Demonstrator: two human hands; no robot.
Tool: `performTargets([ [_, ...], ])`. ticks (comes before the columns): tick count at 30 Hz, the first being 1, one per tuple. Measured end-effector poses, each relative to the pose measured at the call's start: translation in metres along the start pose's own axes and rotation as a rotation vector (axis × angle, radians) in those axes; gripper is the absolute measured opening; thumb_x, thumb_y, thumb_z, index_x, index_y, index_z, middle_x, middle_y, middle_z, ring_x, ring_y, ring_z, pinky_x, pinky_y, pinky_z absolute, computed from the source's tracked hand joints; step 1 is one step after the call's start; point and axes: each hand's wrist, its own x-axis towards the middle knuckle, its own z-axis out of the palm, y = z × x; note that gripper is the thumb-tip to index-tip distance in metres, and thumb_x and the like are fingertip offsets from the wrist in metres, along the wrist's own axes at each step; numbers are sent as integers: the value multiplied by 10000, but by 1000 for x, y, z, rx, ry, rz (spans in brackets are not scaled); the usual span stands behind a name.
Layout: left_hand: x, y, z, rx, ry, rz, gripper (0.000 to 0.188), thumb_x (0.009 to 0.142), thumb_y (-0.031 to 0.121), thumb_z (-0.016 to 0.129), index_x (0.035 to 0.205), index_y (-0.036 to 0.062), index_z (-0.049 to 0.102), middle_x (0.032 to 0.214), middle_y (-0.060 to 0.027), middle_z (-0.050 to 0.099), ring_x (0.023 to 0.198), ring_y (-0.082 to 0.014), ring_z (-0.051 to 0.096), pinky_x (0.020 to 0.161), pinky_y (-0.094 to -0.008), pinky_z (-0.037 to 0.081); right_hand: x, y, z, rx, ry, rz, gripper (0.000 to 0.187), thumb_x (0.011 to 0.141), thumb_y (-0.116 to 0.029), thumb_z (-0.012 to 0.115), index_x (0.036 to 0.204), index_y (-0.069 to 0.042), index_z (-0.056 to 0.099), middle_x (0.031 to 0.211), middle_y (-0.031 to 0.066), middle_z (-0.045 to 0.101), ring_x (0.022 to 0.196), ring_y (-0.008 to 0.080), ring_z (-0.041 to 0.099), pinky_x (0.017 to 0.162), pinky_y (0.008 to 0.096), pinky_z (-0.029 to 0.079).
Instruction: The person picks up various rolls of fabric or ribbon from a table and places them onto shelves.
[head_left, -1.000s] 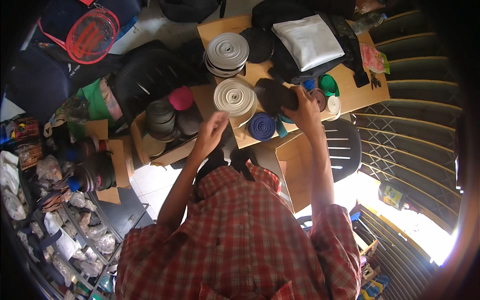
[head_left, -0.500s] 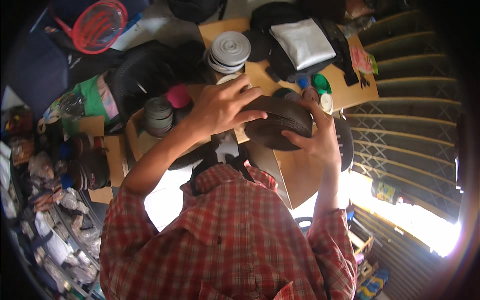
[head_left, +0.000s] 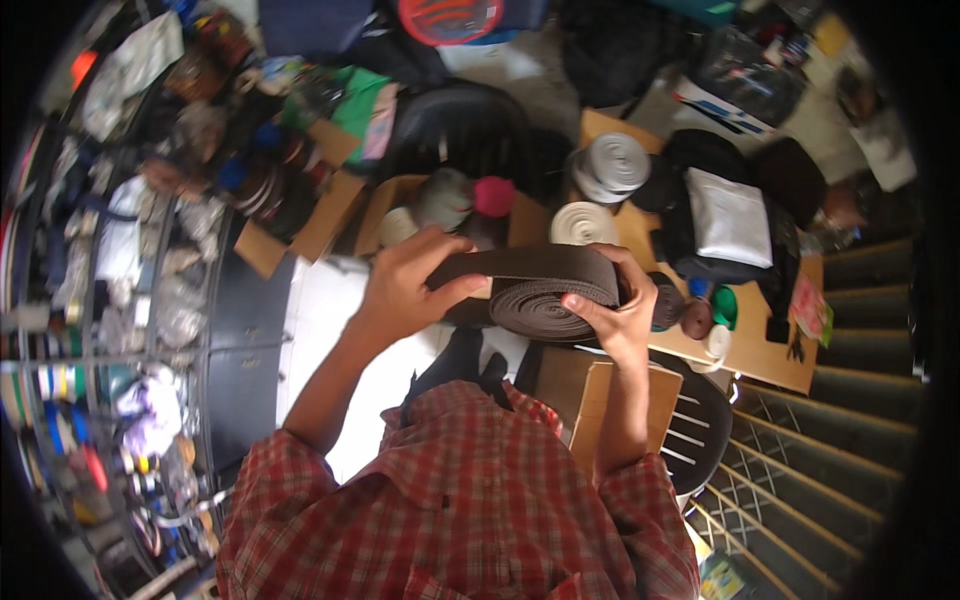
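A large roll of dark brown webbing strap (head_left: pixel 545 295) is held up in front of my chest, tilted on its side. My right hand (head_left: pixel 615 315) cups the roll from the right and below, thumb over its rim. My left hand (head_left: pixel 410 285) grips the loose end of the strap, pulled out to the left of the roll. Both forearms rise from my red plaid shirt (head_left: pixel 450 500).
Behind the roll stands a cardboard-topped table (head_left: pixel 750 345) with white and grey strap rolls (head_left: pixel 610 165), small coloured spools and a black bag with a silver pouch (head_left: pixel 730 215). An open box (head_left: pixel 400 200) holds more rolls. Cluttered shelves line the left; a metal grille lies lower right.
The view has swung toward the left. The dark roll has come up off the table toward me, and my left hand has moved from on top of it to holding the strap's free end.
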Motion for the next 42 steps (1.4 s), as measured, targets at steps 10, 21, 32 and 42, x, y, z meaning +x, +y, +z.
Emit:
performTargets([
  [10, -173, 23, -87, 23, 170, -353, 347, 788, 238, 730, 1066, 60, 623, 930, -118, 624, 865, -313, 617, 758, -382, 492, -21, -21, 125, 102, -355, 38, 518, 598, -3, 837, 1060, 6, 606, 963, 62, 654, 896, 138, 611, 811, 267, 481],
  [21, -318, 51, -173, -57, 1264, -467, 384, 971, 324, 434, 1136, -13, 515, 1029, -143, 539, 991, -252, 542, 892, -333, 404, -136, -65, 408, 705, -488, 131, 552, 824, -351, 712, 1191, -30, 453, 1111, 91, 538, 1003, 213, 543, 870, 339, 460],
  [32, -510, 62, -306, 47, 1569, -658, 361, 979, 266, 444, 1120, -13, 626, 978, -111, 676, 915, -156, 616, 842, -284, 463, -236, -115, 578, 297, -1165, -68, 547, 801, -211, 695, 1236, -19, 424, 1135, 119, 530, 1054, 212, 513, 939, 332, 395],
  [42, -549, -4, -336, 275, 2010, -749, 547, 1010, 300, 338, 1443, -1, 189, 1437, -180, 281, 1327, -278, 302, 1100, -376, 225, -312, -101, 745, 469, -977, 267, 501, 978, -363, 479, 1329, -46, 312, 1287, 152, 435, 1191, 232, 432, 1009, 345, 347],
])
